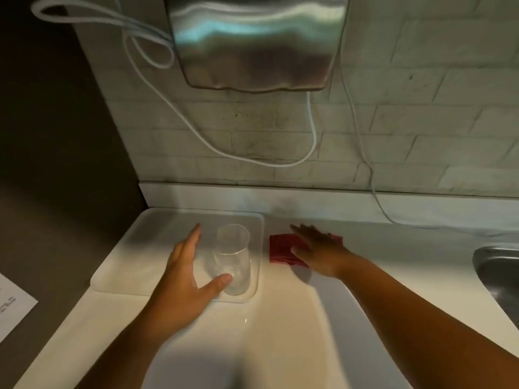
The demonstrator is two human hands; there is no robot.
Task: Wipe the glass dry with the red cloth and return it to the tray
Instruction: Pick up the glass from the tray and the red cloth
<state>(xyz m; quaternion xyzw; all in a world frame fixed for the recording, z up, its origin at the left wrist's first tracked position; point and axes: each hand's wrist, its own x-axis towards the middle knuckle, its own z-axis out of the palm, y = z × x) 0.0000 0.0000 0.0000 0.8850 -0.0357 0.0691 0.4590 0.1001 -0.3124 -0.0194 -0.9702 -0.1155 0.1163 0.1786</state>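
Note:
A clear drinking glass (234, 256) stands upright in the right half of a white tray (157, 234) on the counter. My left hand (182, 273) is open just left of the glass, fingers straight, with the thumb tip at the glass's lower wall. A folded red cloth (279, 249) lies flat on the counter just right of the tray. My right hand (317, 249) lies on top of the cloth with its fingers spread, covering the cloth's right part.
A steel sink (500, 273) sits at the right edge. A metal hand dryer (252, 43) hangs on the tiled wall above, with white cables (311, 130) looping down. A sheet of paper (11, 304) lies at the far left, beyond the counter's edge.

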